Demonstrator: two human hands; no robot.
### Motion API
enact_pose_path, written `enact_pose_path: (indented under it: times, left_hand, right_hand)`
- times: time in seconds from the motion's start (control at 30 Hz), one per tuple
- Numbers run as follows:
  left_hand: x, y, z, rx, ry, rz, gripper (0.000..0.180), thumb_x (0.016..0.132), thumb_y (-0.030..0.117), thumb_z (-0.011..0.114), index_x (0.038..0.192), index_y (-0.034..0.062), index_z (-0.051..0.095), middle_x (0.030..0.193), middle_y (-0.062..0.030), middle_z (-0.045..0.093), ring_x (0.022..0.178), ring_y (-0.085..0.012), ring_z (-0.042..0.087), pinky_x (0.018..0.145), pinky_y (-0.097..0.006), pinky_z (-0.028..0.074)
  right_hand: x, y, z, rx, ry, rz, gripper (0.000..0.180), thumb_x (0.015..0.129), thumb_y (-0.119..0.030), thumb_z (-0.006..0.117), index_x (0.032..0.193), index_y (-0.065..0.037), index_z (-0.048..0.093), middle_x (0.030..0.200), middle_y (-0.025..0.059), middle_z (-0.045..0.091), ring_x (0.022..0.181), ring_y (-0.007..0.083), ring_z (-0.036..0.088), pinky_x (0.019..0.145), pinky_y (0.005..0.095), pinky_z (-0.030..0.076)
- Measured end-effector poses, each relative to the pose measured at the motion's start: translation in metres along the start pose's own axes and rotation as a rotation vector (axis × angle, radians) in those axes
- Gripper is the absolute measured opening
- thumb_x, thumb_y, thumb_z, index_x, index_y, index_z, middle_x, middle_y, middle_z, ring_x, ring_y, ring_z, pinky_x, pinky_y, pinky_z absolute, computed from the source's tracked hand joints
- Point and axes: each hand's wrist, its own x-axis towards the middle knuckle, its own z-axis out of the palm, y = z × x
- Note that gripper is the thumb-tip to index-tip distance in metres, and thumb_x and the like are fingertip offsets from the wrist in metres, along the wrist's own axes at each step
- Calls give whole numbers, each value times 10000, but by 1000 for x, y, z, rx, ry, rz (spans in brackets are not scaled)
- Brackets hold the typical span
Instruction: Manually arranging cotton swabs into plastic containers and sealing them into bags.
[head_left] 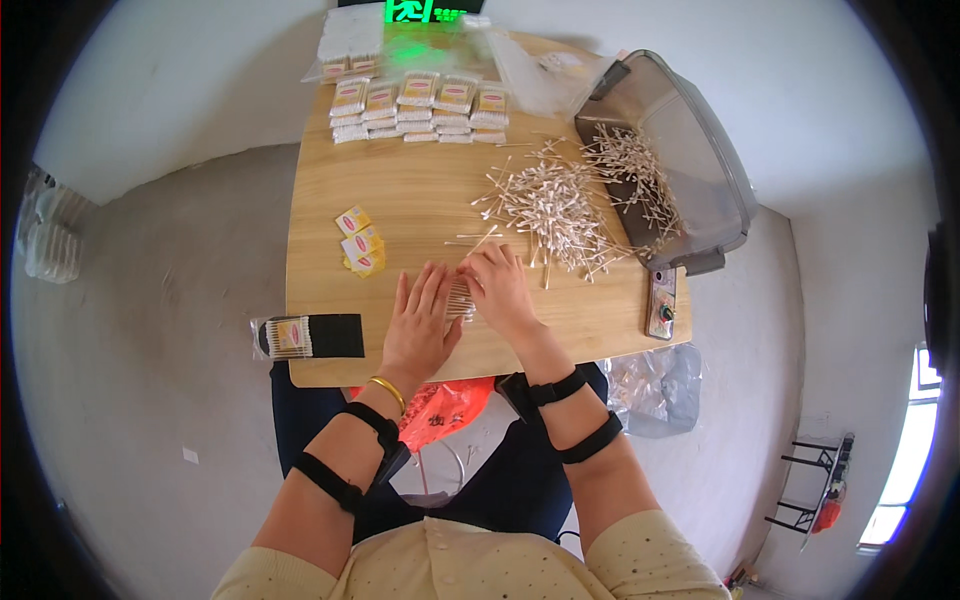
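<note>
A row of cotton swabs [460,303] lies on the table between my hands. My left hand [418,318] rests along its left side, fingers stretched out and nothing gripped. From the right, my right hand [502,288] reaches over the top of the row with its fingers bent in a pinch. One cotton swab [488,237] sticks out beyond those fingertips; their grip on it is partly hidden. A loose heap of swabs [558,205] spreads to the upper right. Left of my hands are several yellow-and-white cards [360,241].
Stacked swab packs [418,90] line the far side, beside clear plastic bags [535,75]. A grey see-through bin [710,150] lies tipped at the right, swabs spilling out. Near it lies a phone-like object [661,303]. A black holder with a swab pack [335,336] juts past the left edge.
</note>
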Motion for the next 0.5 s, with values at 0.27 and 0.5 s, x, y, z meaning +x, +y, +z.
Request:
enact_pose_path:
  times: [0.27, 0.5]
  left_hand:
    - [11, 3, 29, 201, -22, -22, 494, 915, 193, 613, 1374, 13, 569, 1397, -172, 579, 1333, -320, 519, 1165, -482, 374]
    - [-3, -43, 55, 218, -85, 66, 574, 947, 172, 569, 1491, 49, 437, 1561, -102, 413, 1498, -286, 350, 1272, -488, 257]
  right_hand:
    - [-41, 40, -11, 243, 125, 233, 281, 932, -157, 592, 1173, -52, 692, 1096, 196, 676, 1051, 372, 638, 908, 514, 499]
    - [-86, -24, -19, 20, 54, 352, 257, 856, -56, 608, 1103, -70, 678, 1202, 126, 606, 1193, 346, 526, 1009, 449, 457]
